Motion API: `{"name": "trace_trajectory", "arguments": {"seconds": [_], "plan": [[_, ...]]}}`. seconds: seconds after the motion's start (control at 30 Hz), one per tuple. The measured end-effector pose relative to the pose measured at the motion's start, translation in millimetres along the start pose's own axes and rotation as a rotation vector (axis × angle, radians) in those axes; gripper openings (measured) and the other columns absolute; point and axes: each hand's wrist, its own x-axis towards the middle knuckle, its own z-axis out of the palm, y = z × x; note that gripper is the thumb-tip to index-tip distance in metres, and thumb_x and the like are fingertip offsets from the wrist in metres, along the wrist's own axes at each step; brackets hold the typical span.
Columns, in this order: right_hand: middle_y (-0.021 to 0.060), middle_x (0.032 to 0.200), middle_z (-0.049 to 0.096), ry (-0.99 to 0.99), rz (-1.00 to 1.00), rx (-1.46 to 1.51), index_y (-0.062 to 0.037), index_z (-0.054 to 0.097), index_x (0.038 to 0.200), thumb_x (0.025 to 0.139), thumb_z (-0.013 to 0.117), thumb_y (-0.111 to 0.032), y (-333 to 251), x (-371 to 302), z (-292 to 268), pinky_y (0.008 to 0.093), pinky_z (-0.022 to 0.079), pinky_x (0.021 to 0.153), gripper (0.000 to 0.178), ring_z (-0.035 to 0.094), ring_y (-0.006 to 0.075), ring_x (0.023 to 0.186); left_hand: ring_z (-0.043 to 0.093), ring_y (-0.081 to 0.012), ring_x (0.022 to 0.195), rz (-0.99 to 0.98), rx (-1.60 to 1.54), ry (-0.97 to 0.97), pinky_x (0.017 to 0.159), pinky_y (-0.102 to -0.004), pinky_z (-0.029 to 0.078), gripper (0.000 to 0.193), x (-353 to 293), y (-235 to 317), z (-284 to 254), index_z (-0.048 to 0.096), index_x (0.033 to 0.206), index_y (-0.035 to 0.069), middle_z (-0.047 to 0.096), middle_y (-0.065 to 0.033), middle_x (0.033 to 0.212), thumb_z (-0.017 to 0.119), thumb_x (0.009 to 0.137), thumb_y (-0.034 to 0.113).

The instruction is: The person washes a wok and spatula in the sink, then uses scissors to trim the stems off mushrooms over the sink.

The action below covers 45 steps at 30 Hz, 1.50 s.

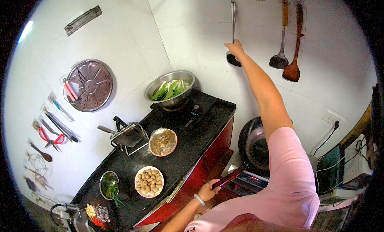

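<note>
My left hand [208, 189], with a pale bangle at its wrist, is closed around the dark reddish handle of a black wok [253, 148]. The wok sits on a cooker with a lit display [253, 178], partly covered by my right arm. That arm stretches up to the wall, where my right hand [237, 50] is closed around the lower handle of a metal spatula [233, 18]. Its dark blade shows just under my fingers, and its top is still at the wall hook. Further right hang a second metal spatula [279, 61] and a brown wooden spatula [292, 71].
Along the black counter [130, 158] stand a steel basin of leafy greens [149, 92], a knife rack [130, 137], a wrapped bowl [163, 142], a bowl of small round brown food [150, 181], a bowl of green herbs [109, 185] and chopped ingredients [97, 214]. Red scissors [52, 138] hang left.
</note>
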Motion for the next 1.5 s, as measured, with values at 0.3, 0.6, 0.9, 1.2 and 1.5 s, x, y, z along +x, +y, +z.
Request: {"name": "trace_trajectory", "arguments": {"seconds": [0.3, 0.6, 0.9, 1.2, 1.5], "plan": [[0.0080, 0.069, 0.058, -0.214, -0.199, 0.139, -0.0025, 0.054, 0.071, 0.084, 0.045, -0.015, -128.8, -66.9, -18.6, 0.0277, 0.042, 0.048, 0.021, 0.049, 0.0122, 0.052, 0.058, -0.0150, 0.070, -0.469, -0.652, -0.323, 0.056, -0.0275, 0.053, 0.027, 34.4, -1.0, -36.4, 0.051, 0.099, 0.003, 0.056, -0.0058, 0.085, 0.061, 0.083, 0.022], [0.0076, 0.057, 0.056, -0.268, -0.275, -0.022, -0.0059, 0.056, 0.062, 0.085, 0.045, -0.018, -203.4, -66.9, -153.6, 0.0294, 0.043, 0.051, 0.028, 0.049, 0.0152, 0.051, 0.058, -0.0182, 0.066, -0.581, -0.724, -0.916, 0.056, -0.0270, 0.048, 0.050, 100.4, -8.2, 11.4, 0.059, 0.086, 0.003, 0.061, -0.0102, 0.080, 0.040, 0.087, 0.049], [0.0029, 0.067, 0.052, -0.054, 0.089, -0.074, -0.0045, 0.048, 0.088, 0.084, 0.050, -0.019, -9.3, -398.4, -270.3, 0.0275, 0.043, 0.077, 0.015, 0.053, 0.0113, 0.066, 0.036, -0.0063, 0.051, -0.757, -1.206, -0.999, 0.044, -0.0202, 0.032, 0.011, 71.1, -13.4, 49.8, 0.043, 0.082, 0.010, 0.036, 0.0041, 0.060, 0.050, 0.086, 0.017], [-0.0018, 0.049, 0.038, -0.043, 0.694, 0.157, -0.0095, 0.044, 0.062, 0.086, 0.050, -0.017, 97.7, -528.0, -281.8, 0.0224, 0.029, 0.040, 0.026, 0.036, 0.0075, 0.042, 0.034, -0.0039, 0.046, -0.646, -1.374, -1.005, 0.041, -0.0189, 0.030, 0.005, 49.4, 25.2, 53.9, 0.044, 0.090, 0.011, 0.035, 0.0049, 0.061, 0.046, 0.086, 0.011], [0.0201, 0.063, 0.058, -0.631, 0.125, -0.226, 0.0022, 0.062, 0.074, 0.080, 0.053, -0.050, 142.4, -579.7, -149.3, 0.0390, 0.045, 0.057, 0.053, 0.057, 0.0337, 0.059, 0.034, -0.0028, 0.040, -0.629, -1.487, -0.886, 0.035, -0.0190, 0.030, 0.011, 24.2, 41.6, 91.6, 0.041, 0.091, 0.010, 0.035, 0.0040, 0.059, 0.048, 0.084, 0.013]]}}
